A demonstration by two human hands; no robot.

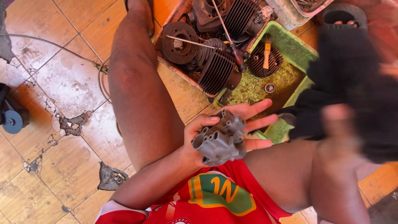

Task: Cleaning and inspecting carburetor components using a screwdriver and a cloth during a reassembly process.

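My left hand (pixel 232 120) lies palm up over my lap and cradles a grey cast-metal part (pixel 219 141) with several short tubes and ports. The thumb presses on the part's left side, and the fingers stretch out to the right beneath it. My right hand (pixel 340 122) is blurred at the right, just right of the left fingertips. It grips a black cloth (pixel 356 79) that hangs above and around it. The cloth covers part of the green tray.
A green tray (pixel 290 45) of dirty liquid holds a brush (pixel 267 54), a finned round part and a small ring. Beside it, an orange tray (pixel 174 12) holds finned engine cylinders (pixel 217 70) and screwdrivers. The tile floor (pixel 62 91) is cracked, with a cable and a dark tool (pixel 12 116) at the left.
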